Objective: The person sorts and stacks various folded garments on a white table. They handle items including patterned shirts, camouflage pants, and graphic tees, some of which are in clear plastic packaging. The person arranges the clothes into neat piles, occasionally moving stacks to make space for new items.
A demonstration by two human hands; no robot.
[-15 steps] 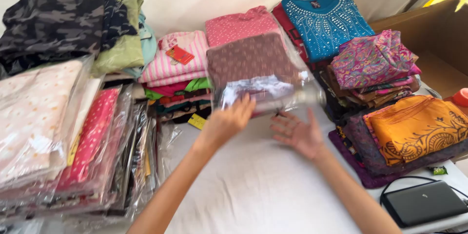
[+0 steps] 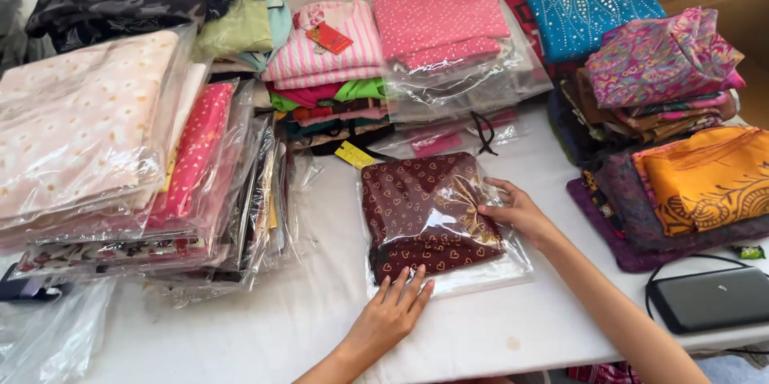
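White cloth covers the table (image 2: 240, 328), ringed by stacks of folded clothes. A maroon heart-print garment in a clear bag (image 2: 428, 216) lies flat at centre, long axis running away from the person. The left hand (image 2: 392, 312), grip spread flat, presses its near edge; the right hand (image 2: 517, 212), fingers spread, rests on its right edge.

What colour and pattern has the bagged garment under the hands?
Dark maroon with small pale heart outlines, seen in the head view: the bagged garment.

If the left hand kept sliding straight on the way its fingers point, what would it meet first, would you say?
The left hand points up the table, fingertips already on the bagged maroon heart-print garment. Straight on it would ride further over that packet; beyond it, probably the yellow tag.
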